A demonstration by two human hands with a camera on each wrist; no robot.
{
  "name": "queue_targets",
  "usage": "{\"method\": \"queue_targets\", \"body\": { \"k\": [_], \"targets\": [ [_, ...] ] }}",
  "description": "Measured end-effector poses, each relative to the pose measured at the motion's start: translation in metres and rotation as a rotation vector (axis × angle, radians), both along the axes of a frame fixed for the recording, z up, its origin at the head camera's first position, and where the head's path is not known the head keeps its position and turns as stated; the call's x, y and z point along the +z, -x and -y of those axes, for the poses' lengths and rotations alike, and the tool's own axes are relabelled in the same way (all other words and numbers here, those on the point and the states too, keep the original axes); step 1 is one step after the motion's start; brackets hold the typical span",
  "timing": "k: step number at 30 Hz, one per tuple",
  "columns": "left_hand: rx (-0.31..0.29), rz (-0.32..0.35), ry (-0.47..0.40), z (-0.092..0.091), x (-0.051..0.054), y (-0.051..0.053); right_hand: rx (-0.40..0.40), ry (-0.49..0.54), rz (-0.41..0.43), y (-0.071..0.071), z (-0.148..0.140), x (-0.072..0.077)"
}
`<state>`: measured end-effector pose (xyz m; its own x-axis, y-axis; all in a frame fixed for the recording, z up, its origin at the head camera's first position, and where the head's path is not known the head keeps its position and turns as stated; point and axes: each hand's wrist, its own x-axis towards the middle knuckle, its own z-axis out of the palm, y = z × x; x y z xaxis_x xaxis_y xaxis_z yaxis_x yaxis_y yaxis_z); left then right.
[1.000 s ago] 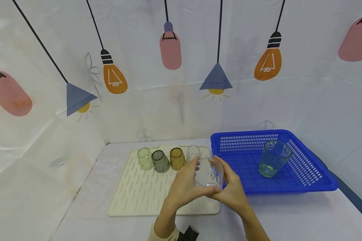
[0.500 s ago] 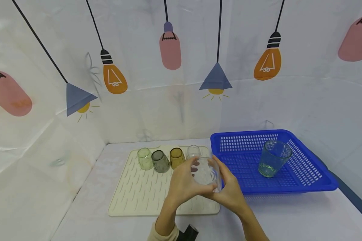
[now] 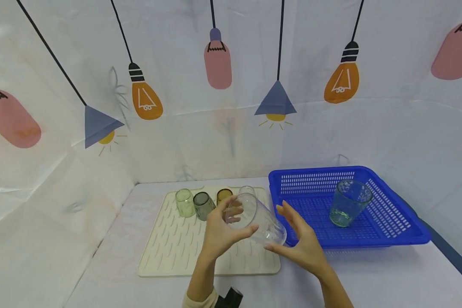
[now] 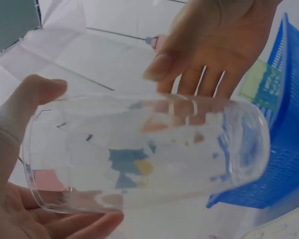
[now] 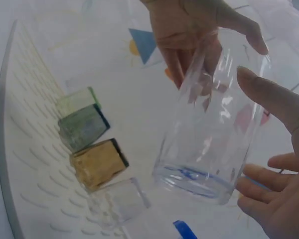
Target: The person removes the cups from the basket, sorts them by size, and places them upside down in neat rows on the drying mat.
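A tall clear drinking glass (image 3: 267, 224) is tilted in mid-air above the drying mat (image 3: 169, 254), its rim toward the upper left and its base to the lower right. My left hand (image 3: 218, 234) holds it near the rim, thumb on one side and fingers on the other. Around the base end, my right hand (image 3: 306, 248) is spread, thumb and fingers wide apart. The right wrist view has the right hand's fingers (image 5: 261, 179) close beside the glass wall; whether they touch it I cannot tell.
Along the mat's back edge stand a green glass (image 3: 185, 203), a grey glass (image 3: 204, 206), an amber glass (image 3: 223, 193) and a small clear one (image 3: 247, 190). A blue basket (image 3: 312, 173) at right contains a leaning blue-green glass (image 3: 350, 203). A printed sheet hangs behind.
The clear glass was between both hands; it has turned so its base points right. My left hand moved left with it, while the right hand spread and drew back rightward.
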<state>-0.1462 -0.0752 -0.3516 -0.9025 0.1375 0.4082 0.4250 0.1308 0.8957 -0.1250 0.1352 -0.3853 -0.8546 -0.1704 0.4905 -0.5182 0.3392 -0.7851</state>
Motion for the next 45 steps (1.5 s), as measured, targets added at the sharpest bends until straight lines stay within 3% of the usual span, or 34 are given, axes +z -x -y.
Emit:
{"method": "queue_targets", "body": {
  "k": [6, 13, 23, 29, 33, 36, 39, 41, 45],
  "targets": [
    [-0.083, 0.061, -0.235, 0.006, -0.009, 0.005, -0.005, 0.02, 0.003, 0.001, -0.011, -0.003],
    [-0.13, 0.164, -0.47, 0.001, -0.022, 0.007, 0.103, 0.152, 0.074, 0.007, -0.018, -0.007],
    [-0.104, 0.24, -0.592, -0.012, -0.033, 0.01, 0.225, 0.47, 0.171, 0.012, -0.016, -0.013],
    [-0.144, 0.272, -0.655, -0.015, -0.035, 0.01, 0.315, 0.625, 0.147, 0.014, -0.011, -0.018],
    [-0.18, 0.285, -0.634, -0.015, -0.034, 0.009, 0.312, 0.708, 0.096, 0.016, -0.008, -0.018],
    [-0.249, 0.247, -0.58, -0.013, -0.034, 0.009, 0.354, 0.779, 0.042, 0.019, -0.008, -0.016],
    [-0.299, 0.191, -0.495, -0.008, -0.036, 0.009, 0.453, 0.836, -0.001, 0.023, -0.012, -0.012],
    [-0.299, 0.155, -0.423, -0.005, -0.038, 0.009, 0.485, 0.854, -0.009, 0.025, -0.015, -0.008],
    [-0.225, 0.082, -0.243, 0.003, -0.042, 0.007, 0.447, 0.858, 0.029, 0.027, -0.021, -0.002]
  ]
}}
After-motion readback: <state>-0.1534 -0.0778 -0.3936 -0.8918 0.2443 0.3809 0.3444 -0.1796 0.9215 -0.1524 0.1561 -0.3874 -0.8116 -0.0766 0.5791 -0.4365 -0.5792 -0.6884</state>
